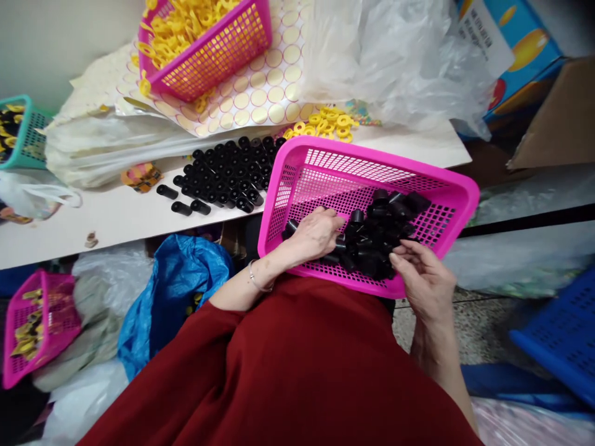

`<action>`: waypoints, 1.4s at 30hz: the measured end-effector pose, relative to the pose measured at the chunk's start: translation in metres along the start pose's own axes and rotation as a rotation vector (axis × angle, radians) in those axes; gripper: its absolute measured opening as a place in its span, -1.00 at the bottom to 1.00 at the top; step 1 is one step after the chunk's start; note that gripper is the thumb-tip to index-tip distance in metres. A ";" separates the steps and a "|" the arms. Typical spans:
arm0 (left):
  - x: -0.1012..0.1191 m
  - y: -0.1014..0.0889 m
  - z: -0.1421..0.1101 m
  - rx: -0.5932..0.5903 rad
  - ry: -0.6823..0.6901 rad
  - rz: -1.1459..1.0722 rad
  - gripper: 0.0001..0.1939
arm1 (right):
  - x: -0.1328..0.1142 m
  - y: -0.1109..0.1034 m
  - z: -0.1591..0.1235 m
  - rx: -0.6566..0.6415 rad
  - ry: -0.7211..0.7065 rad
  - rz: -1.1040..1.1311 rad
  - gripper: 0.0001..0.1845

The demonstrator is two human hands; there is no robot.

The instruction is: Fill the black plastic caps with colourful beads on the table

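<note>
A pink plastic basket [465, 192] sits at my lap, tilted, with a heap of short black plastic tubes [367, 248] in it. My left hand [318, 234] reaches over its near rim, fingers curled down among the tubes; what they hold, if anything, is hidden. At the basket's right side is my right hand [425, 272], thumb and fingertips drawn together at the edge of the heap, with black tube between them. On the white table just left of the basket, many similar black tubes [227, 170] stand upright in a cluster, and a few lie nearer the edge.
Yellow ring pieces [325, 122] lie behind the basket. A second pink basket [209, 59] holds more yellow pieces on a sticker sheet [242, 99]. Clear plastic bags [395, 56] fill the back right. Below left are a blue sack [171, 291] and another pink basket [56, 316].
</note>
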State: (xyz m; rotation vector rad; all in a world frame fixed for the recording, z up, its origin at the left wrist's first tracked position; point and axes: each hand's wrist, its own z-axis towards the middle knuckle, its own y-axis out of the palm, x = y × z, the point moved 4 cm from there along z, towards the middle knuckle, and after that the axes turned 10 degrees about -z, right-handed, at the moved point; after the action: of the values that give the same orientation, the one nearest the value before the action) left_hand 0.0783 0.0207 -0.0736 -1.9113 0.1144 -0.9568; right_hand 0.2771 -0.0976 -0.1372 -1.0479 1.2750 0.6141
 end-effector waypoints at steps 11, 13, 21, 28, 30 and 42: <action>0.019 0.017 0.069 -0.061 -0.094 0.042 -0.76 | -0.020 0.018 -0.004 -0.268 -0.351 -0.791 -0.65; 0.012 0.012 0.066 -0.047 -0.083 -0.012 -0.78 | -0.019 0.022 -0.017 -0.301 -0.378 -0.981 -0.66; 0.002 0.017 0.061 -0.078 0.017 -0.275 -0.66 | -0.005 0.025 -0.032 -0.192 -0.357 -0.527 -0.74; 0.022 0.021 0.041 -0.058 0.130 -0.789 -0.67 | -0.014 0.008 -0.024 -0.003 -0.113 0.083 -0.67; 0.024 0.026 0.036 -0.090 0.132 -0.879 -0.67 | -0.018 0.006 -0.021 0.007 -0.085 0.149 -0.60; 0.026 0.021 0.029 -0.101 0.211 -0.875 -0.74 | -0.045 -0.005 0.001 0.022 -0.375 -0.143 -0.73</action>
State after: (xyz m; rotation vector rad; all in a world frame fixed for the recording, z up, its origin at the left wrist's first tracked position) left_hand 0.1214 0.0181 -0.0822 -1.9541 -0.6100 -1.7483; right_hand 0.2713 -0.0911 -0.0931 -0.9442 0.8704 0.6496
